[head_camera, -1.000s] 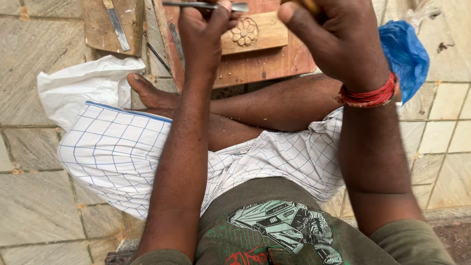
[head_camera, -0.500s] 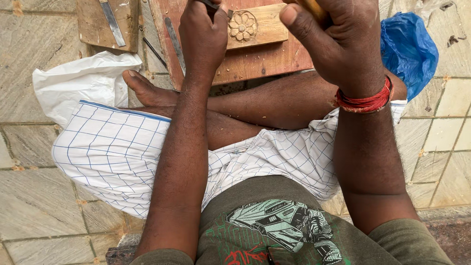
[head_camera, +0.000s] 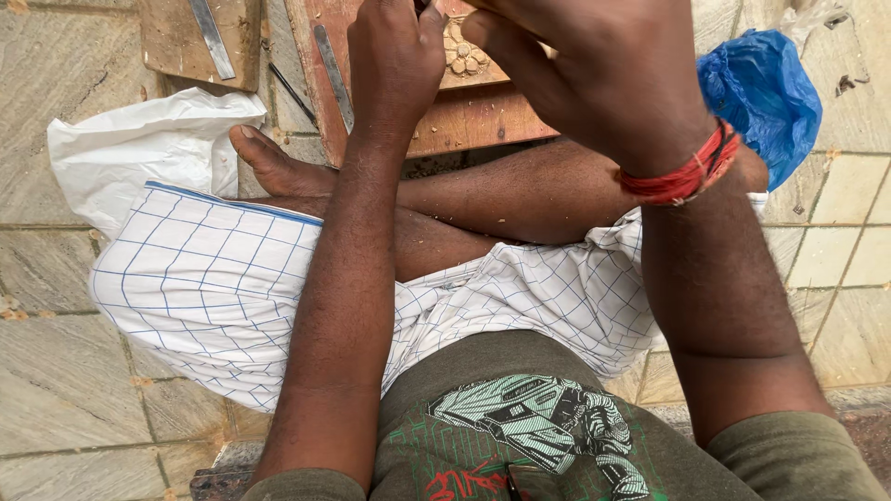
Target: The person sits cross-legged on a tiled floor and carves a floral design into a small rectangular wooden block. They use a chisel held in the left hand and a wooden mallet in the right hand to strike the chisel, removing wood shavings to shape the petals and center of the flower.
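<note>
My left hand [head_camera: 394,56] is closed in a fist around a metal chisel whose dark tip barely shows at the top edge. It rests over a small carved wooden block [head_camera: 461,57] with a flower pattern. The block lies on a reddish wooden board [head_camera: 464,121] in front of my crossed legs. My right hand [head_camera: 594,79], with red thread bands at the wrist, is curled shut just right of the block. Whatever it grips is cut off by the top edge.
Two flat metal chisels lie nearby, one [head_camera: 332,74] on the board's left edge and one [head_camera: 212,37] on a separate wooden plank. A white plastic bag [head_camera: 139,148] lies at the left and a blue one [head_camera: 761,93] at the right, all on a stone tile floor.
Both hands now sit higher and larger in view. The chisel shaft and the yellowish handle in my right hand, visible earlier, are now past the top edge. The carved block stays in place.
</note>
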